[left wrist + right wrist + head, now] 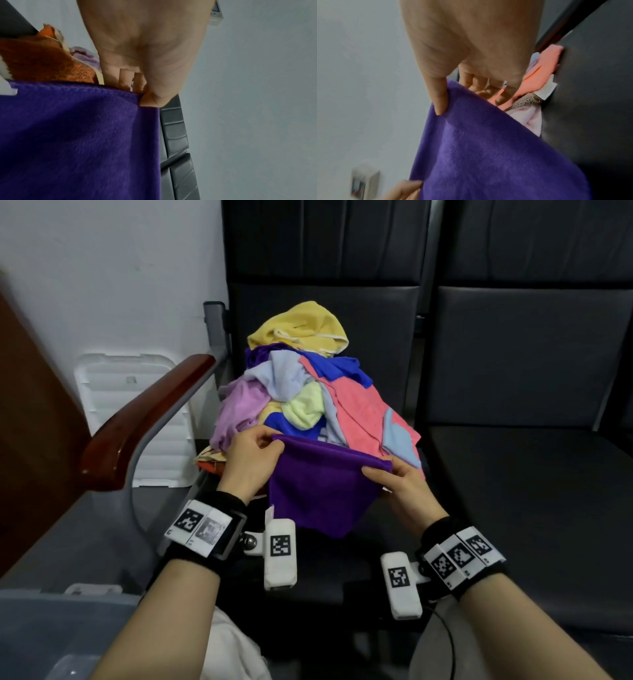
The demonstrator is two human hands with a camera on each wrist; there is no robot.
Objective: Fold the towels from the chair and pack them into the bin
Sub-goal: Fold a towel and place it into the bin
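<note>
Your left hand (247,460) pinches one top corner of the purple towel (322,491) and your right hand (404,491) pinches the other, thumbs on the near face, so the towel hangs in front of the towel pile (308,392) above the chair seat (325,570). Its top edge runs left to right, dropping slightly toward your right, and the cloth narrows to a point hanging downward. Bare seat lies below and to your right; the wooden armrest (147,419) stands to your left, and the bin (51,631) sits low on your left.

A white ribbed plastic panel (137,419) leans against the white wall (102,278), behind a wooden armrest (144,419).
</note>
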